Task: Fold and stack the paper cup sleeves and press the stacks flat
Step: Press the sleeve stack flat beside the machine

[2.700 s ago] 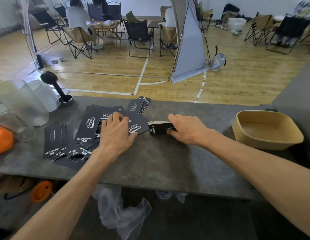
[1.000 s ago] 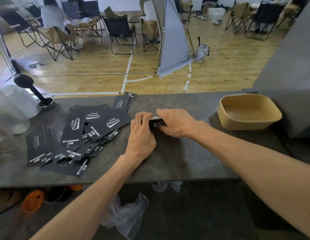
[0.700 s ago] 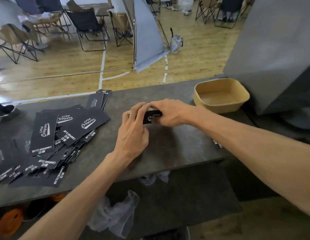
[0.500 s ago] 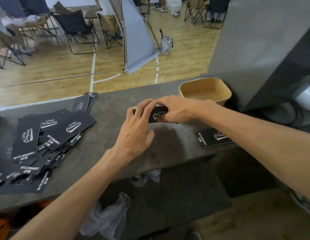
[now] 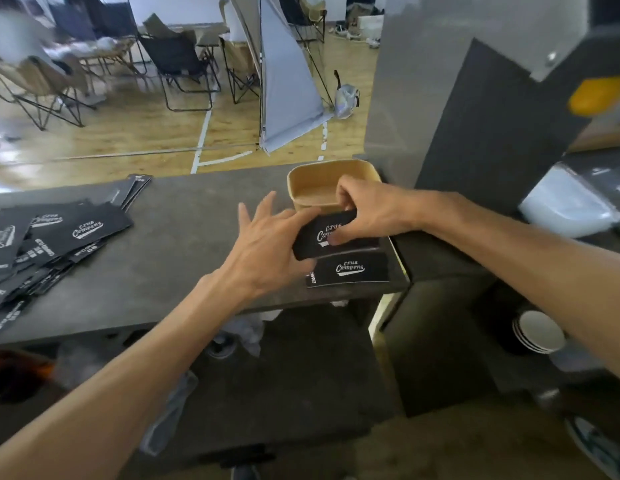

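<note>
Right hand [image 5: 372,211] grasping a stack [image 5: 331,233] of black sleeves, thumb on its printed top, fingers curled over the far edge. Left hand [image 5: 267,245] with fingers straight and spread, forefinger against the stack's left end. Stack near the right end of the grey counter [image 5: 184,258], just in front of a tan bowl [image 5: 322,183]. Second stack [image 5: 350,270] flat at the counter's front edge, just beside the held one. Loose sleeves [image 5: 55,237] scattered well apart at the left.
</note>
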`<state>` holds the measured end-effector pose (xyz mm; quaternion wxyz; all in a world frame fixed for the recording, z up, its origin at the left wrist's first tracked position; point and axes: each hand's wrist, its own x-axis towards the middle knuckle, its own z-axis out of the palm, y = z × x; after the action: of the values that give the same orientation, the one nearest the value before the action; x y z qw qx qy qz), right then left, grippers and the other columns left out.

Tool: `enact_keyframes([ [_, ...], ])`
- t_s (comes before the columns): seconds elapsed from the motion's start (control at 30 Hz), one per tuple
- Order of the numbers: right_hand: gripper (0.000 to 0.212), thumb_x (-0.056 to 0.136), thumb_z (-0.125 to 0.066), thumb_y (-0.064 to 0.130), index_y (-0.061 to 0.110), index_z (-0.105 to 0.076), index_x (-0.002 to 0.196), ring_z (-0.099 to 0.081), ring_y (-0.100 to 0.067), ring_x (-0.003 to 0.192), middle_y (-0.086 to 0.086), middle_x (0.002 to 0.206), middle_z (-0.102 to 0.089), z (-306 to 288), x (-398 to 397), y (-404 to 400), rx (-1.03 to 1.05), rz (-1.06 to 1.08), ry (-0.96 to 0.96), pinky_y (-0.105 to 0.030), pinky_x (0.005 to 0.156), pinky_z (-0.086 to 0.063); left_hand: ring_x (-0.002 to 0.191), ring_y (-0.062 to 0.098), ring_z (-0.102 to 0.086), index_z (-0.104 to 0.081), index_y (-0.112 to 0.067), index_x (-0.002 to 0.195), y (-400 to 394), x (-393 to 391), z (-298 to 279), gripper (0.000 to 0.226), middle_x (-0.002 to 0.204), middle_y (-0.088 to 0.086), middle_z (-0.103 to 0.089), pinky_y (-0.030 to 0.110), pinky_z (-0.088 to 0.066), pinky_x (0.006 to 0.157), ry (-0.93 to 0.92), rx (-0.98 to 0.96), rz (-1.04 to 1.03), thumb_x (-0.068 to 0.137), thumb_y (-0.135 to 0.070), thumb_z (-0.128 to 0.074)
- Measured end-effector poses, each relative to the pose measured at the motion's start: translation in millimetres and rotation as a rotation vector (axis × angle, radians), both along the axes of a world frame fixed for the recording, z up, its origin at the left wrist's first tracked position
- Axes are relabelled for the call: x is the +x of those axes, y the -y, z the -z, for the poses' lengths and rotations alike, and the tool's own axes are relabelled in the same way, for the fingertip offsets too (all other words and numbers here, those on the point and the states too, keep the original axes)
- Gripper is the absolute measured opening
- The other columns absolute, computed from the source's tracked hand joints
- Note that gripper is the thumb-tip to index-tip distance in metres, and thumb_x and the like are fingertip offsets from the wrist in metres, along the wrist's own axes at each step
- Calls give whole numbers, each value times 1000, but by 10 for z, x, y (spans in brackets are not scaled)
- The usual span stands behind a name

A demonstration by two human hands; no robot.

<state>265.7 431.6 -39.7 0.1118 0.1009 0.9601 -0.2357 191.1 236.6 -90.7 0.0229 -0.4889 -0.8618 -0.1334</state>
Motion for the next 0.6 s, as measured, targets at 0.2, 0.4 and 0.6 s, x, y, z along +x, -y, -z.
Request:
enact_keyframes([
  [0.2,51,70,-83,46,24,-44,95,-57,-17,82,5,95,-57,154,300,-67,178,-177,81,-36,67,-50,104,21,-52,-46,-26,127,-198,262,96,63,111,-3,-63,34,-42,86,152,-61,-31,72,-45,-70],
  [0.4,49,75,-80,43,24,-42,99,-56,-18,86,4,102,-56,338,357,-34,408,-276,78,-33,62,-41,91,14,-58,-50,-30,116,-306,241,119,50,106,-9,-62,37,-53,79,226,-155,-38,72,-37,-72],
  [0.6,50,78,-77,44,23,-38,101,-51,-17,86,1,105,-56,498,367,-18,489,-291,51,-35,65,-40,98,12,-53,-52,-31,125,-348,241,154,56,112,-8,-56,32,-49,84,230,-244,-30,75,-38,-76],
])
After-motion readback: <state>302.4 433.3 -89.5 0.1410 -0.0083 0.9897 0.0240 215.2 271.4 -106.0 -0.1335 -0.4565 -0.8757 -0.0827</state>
